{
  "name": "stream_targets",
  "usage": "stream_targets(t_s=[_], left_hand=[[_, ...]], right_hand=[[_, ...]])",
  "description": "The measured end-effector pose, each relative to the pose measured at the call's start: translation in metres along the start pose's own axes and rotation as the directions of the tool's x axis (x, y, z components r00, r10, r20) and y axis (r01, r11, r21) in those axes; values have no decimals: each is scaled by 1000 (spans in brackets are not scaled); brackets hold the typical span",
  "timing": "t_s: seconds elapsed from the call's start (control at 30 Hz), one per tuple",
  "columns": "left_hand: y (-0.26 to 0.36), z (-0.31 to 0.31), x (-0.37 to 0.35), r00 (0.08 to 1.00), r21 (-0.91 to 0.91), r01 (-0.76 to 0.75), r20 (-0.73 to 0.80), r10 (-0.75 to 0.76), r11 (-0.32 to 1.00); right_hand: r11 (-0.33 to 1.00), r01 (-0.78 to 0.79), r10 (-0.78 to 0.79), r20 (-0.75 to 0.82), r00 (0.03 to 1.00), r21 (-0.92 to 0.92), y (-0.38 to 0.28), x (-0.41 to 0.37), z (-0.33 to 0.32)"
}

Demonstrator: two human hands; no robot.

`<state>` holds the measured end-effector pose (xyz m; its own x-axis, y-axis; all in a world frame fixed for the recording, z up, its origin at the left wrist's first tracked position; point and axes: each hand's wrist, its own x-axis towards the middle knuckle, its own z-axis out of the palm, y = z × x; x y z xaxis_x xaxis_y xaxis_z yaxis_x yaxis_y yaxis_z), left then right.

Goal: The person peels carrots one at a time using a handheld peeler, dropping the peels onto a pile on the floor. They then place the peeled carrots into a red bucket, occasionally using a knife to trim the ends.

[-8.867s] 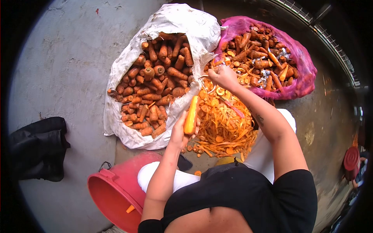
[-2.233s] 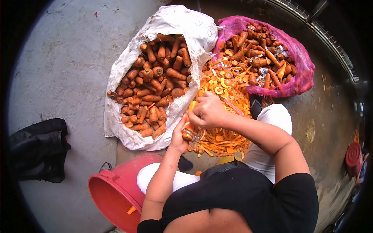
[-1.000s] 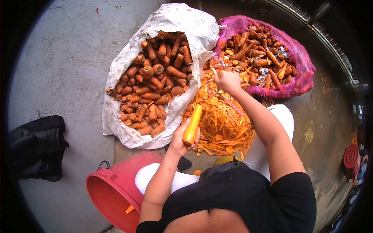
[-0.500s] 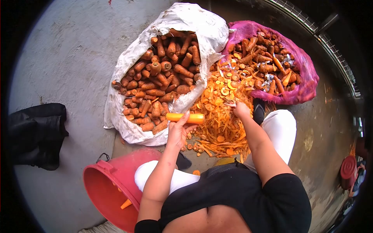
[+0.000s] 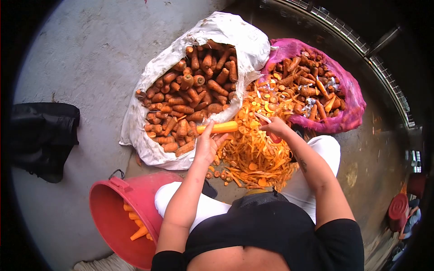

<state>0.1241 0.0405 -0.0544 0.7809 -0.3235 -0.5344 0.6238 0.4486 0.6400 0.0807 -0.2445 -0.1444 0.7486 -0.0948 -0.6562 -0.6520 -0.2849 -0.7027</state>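
Head view: looks down on a floor (image 5: 90, 54), pale grey at the left and darker, wet-looking at the right. Shows, as the bulkiest item, a white sack (image 5: 248, 45) lying with its mouth open toward the wearer, filled with unpeeled carrots (image 5: 183, 108). Shows against its right edge a pink mesh sack (image 5: 353, 92), somewhat smaller, packed with more carrots (image 5: 312, 79) and scraps of something silvery. Takes in, at the lower left beside a white-trousered knee, a red bucket (image 5: 151, 189) tipped on its side, with peeled carrots (image 5: 140, 232) inside. Includes a black boot-like item (image 5: 43, 135) at the far left, well apart from the sacks. Reveals, between the sacks and the wearer's lap, a heap of orange peelings (image 5: 257, 158) and cut carrot ends. Reaches forward with both bare hands, near each other but apart. Pinches with the left hand (image 5: 207, 147), thumb over the top and fingers below, a peeled carrot (image 5: 226, 127), held almost level before the lower right rim of the white sack. Grasps with the right hand (image 5: 276, 126), above the peelings, a pale slender tool (image 5: 262, 118), too small to identify exactly.
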Motion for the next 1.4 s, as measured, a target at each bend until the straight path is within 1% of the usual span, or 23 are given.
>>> stream_targets(t_s=[0.07,0.1,0.17,0.2,0.23,0.3,0.4,0.47,0.5,0.53,0.6,0.73,0.77,0.83,0.87,0.9,1.03,1.13,1.17,1.27,1.3,1.37,1.4], left_hand=[[-1,2,-1,999,-23,13,49,-12,1000],[0,3,-4,996,-23,13,84,-11,1000],[1,6,-7,992,-34,29,125,-24,999],[1,7,-8,990,-45,46,134,-39,998],[0,7,-9,988,-58,63,142,-55,996],[-3,8,-8,989,-56,92,120,-85,994],[-4,12,-6,990,-54,119,87,-114,991],[-4,15,-6,986,-53,144,93,-139,988],[-4,17,-6,982,-52,162,112,-155,985],[-3,18,-6,976,-47,180,130,-173,982],[-4,25,-10,979,-50,136,159,-126,989],[-3,31,-15,963,-96,82,265,-54,992],[-2,33,-16,959,-112,94,277,-60,989],[0,36,-19,952,-153,117,299,-66,981],[0,36,-19,937,-154,136,341,-76,979],[0,36,-19,921,-155,151,380,-82,976],[1,36,-20,873,-138,173,479,-87,975],[14,42,-25,805,-83,189,583,-106,978],[18,43,-26,777,-59,196,618,-118,979],[15,38,-26,737,-132,282,664,-126,950],[15,41,-28,710,-197,384,688,-152,902],[18,49,-34,748,-27,310,623,-226,950],[19,51,-35,767,67,276,586,-261,959]], right_hand=[[996,43,-41,25,999,-84,-36,-39,-3],[991,96,-103,81,991,92,-36,-46,-1],[975,40,-47,29,998,220,-26,-46,3],[959,13,-16,7,1000,283,-30,-50,4],[972,30,-34,11,999,234,-33,-55,1],[953,205,-184,-108,977,223,-38,-59,4],[899,146,-154,-15,988,412,-71,-74,2],[859,147,-136,-59,989,491,-65,-55,10],[883,65,-78,9,997,466,-72,-55,8],[856,18,-52,51,997,516,-75,-53,11],[788,-81,-4,137,991,610,-77,-50,17],[803,-3,-176,242,954,596,-85,-59,16],[750,25,-180,168,969,662,-90,-63,20],[756,0,-143,165,976,655,-79,-52,15],[763,-14,-125,169,978,646,-73,-46,13],[702,23,-173,139,975,712,-84,-58,12],[668,-55,-126,185,975,743,-95,-79,6],[705,6,-174,166,971,709,-88,-72,6],[716,0,-196,201,960,698,-81,-69,3],[723,48,-246,192,950,689,-90,-80,3],[704,50,-265,197,944,708,-94,-83,3],[706,195,-360,107,927,681,-103,-90,4],[695,307,-414,13,910,651,-105,-88,8]])
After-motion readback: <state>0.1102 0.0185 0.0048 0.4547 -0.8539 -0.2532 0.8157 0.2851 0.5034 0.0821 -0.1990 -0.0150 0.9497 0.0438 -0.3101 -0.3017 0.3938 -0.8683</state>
